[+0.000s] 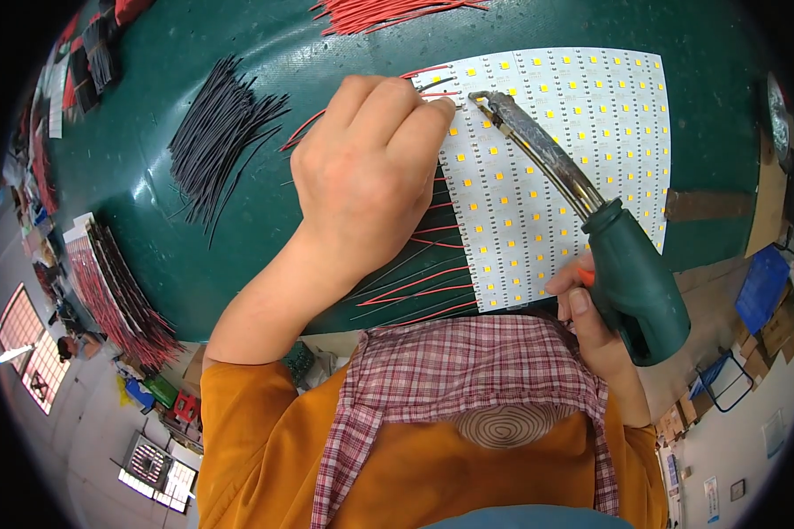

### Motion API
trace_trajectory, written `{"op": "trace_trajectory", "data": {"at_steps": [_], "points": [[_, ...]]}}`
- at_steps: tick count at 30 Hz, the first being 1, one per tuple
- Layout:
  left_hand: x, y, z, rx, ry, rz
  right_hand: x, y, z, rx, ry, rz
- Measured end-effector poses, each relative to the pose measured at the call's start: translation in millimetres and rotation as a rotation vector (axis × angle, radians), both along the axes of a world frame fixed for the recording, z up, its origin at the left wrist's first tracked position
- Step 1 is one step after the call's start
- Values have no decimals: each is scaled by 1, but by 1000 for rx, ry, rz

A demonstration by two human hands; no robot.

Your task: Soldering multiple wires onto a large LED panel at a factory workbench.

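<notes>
Green-handled soldering gun (pixel 640 273) slants over white LED board (pixel 522 207). Long axis runs from low right to up left; tip points away from person, leftward. Right hand (pixel 598 333) wrapped round handle; metal part sticks out well past grip. Tip near left hand (pixel 366 167), which pinches thin wire (pixel 460 108) at board's left edge.

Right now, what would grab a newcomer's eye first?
The green-handled soldering iron in the right hand, its tip over the white LED board near its upper left. Then the left hand at that edge, and a bundle of black wires left of it.
</notes>
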State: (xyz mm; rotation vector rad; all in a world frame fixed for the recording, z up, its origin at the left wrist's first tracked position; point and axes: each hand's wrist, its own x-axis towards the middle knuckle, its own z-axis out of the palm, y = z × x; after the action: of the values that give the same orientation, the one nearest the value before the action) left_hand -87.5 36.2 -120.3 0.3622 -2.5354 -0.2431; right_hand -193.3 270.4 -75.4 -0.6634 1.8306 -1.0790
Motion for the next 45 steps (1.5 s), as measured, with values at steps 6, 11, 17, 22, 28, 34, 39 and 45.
{"op": "trace_trajectory", "data": {"at_steps": [6, 11, 17, 22, 28, 34, 39, 45], "points": [[-2, 3, 0, -54, -29, 20, -1, 6, -6, -136, -29, 104], [-3, 4, 0, -74, -38, 24, -9, 6, -7, -118, 120, 317], [-5, 3, -2, -81, -28, 23, 2, 6, -2, -133, -70, -21], [-3, 1, -1, -99, -7, 25, 7, 3, -3, -175, -137, -114], [-6, 2, -2, -61, -111, -17, 12, 15, -12, -234, -171, -283], [19, -47, 28, 31, -47, 248, 15, 22, -11, -236, -137, -262], [-37, -111, 6, -182, -10, 123, 19, 30, -17, -316, -145, -314], [-89, -117, 18, 97, -150, -20, 23, 40, -9, -333, -127, -354]]}}
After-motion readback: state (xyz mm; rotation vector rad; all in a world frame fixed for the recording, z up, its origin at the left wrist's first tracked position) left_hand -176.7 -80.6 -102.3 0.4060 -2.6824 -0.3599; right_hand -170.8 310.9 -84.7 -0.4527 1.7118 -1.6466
